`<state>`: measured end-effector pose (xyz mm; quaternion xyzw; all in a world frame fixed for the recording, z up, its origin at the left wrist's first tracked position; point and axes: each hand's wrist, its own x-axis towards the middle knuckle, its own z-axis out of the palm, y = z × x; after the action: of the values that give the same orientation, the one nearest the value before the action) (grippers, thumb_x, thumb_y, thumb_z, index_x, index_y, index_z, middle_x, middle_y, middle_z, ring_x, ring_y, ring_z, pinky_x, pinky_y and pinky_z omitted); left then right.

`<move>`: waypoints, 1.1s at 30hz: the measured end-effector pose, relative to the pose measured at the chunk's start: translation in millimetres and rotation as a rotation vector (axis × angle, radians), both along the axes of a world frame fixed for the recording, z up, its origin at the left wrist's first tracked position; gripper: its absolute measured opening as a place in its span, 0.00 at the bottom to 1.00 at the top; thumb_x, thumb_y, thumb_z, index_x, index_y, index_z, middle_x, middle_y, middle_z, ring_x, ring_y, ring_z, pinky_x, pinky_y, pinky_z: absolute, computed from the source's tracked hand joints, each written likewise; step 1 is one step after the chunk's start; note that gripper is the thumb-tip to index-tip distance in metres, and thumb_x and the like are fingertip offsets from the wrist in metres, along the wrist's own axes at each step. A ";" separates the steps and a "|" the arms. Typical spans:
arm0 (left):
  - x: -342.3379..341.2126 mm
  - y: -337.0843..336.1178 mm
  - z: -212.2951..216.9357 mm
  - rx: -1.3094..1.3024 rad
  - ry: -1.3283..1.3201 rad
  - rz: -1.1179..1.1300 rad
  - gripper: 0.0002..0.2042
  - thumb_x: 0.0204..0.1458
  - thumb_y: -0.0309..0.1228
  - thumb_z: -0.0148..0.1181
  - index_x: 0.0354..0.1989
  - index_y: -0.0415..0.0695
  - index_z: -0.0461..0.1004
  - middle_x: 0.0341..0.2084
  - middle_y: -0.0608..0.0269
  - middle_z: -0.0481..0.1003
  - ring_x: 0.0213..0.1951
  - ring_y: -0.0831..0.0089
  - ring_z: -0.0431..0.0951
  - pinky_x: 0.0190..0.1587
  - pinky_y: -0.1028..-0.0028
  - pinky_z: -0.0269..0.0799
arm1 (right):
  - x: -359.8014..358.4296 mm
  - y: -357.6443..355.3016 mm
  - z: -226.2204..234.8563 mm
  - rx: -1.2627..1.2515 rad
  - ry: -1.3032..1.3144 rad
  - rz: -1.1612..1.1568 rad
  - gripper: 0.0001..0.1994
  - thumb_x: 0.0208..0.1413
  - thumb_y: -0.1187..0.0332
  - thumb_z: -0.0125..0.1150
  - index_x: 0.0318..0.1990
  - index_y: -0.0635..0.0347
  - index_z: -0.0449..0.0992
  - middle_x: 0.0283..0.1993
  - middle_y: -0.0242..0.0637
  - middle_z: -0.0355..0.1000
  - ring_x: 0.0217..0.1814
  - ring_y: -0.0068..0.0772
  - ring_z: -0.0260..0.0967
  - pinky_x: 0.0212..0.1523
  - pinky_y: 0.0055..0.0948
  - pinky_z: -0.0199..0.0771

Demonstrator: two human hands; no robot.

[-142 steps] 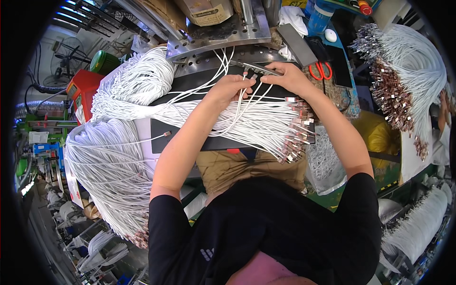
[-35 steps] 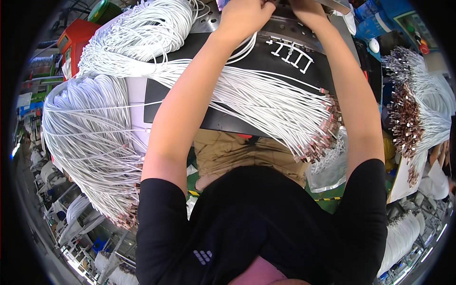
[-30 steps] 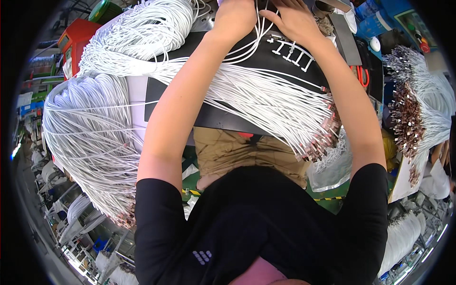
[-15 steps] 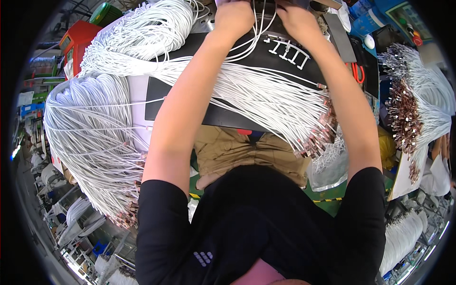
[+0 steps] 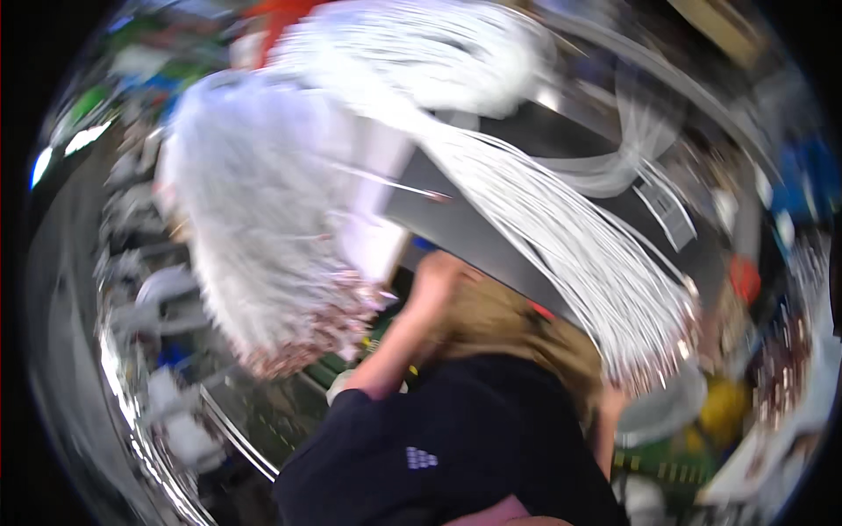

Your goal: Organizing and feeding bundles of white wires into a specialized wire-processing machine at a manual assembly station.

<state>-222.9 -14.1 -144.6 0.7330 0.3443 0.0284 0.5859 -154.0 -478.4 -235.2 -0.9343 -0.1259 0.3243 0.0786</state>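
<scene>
Motion smears the whole head view. My left hand (image 5: pixel 443 270) is low beside my lap, close to the near edge of the black work surface (image 5: pixel 465 219); its fingers are too blurred to read. Of my right arm, only a forearm (image 5: pixel 605 430) shows at my side, and the hand is lost near the cable ends. A bundle of white cables (image 5: pixel 553 228) lies slantwise over the black surface, its coppery-looking connector ends at the near right edge. One single cable end (image 5: pixel 430 194) lies on the surface to the left.
A thick coil of white cable (image 5: pixel 421 53) lies at the far side. Another large cable bundle (image 5: pixel 263 193) hangs at the left, connector ends downward. A white ladder-shaped piece (image 5: pixel 667 210) lies at the right of the black surface. More cables (image 5: pixel 789 359) hang far right.
Both my hands have left the far side of the work surface and come back toward my body. The view has swung, shifting the table and cables rightward and tilting them.
</scene>
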 end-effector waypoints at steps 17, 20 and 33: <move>8.8 -19.0 -12.0 -0.525 -0.217 0.246 0.17 0.65 0.39 0.52 0.36 0.35 0.80 0.31 0.56 0.82 0.33 0.72 0.82 0.41 0.75 0.77 | 57.0 -110.6 -115.1 0.585 -0.229 -0.207 0.22 0.51 0.70 0.65 0.54 0.66 0.74 0.59 0.55 0.69 0.61 0.56 0.66 0.59 0.48 0.67; 21.5 -19.2 -10.1 -0.547 -0.211 0.214 0.17 0.65 0.38 0.52 0.36 0.35 0.79 0.31 0.56 0.82 0.34 0.71 0.82 0.41 0.75 0.77 | 41.2 -131.2 -103.5 0.591 -0.163 -0.281 0.22 0.52 0.68 0.65 0.55 0.66 0.73 0.60 0.57 0.68 0.62 0.57 0.64 0.63 0.49 0.64; 15.6 -79.8 41.6 -0.308 -0.253 -0.199 0.15 0.65 0.36 0.51 0.36 0.36 0.78 0.27 0.58 0.80 0.33 0.70 0.81 0.39 0.71 0.77 | 152.2 -51.6 190.1 0.980 0.414 -0.402 0.17 0.62 0.58 0.57 0.38 0.66 0.82 0.36 0.38 0.81 0.34 0.25 0.76 0.33 0.20 0.71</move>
<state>-207.3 -93.9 -103.0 0.6560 0.1944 0.0094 0.7293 -1.7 -530.0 -45.0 -0.7112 -0.0635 0.3829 0.5862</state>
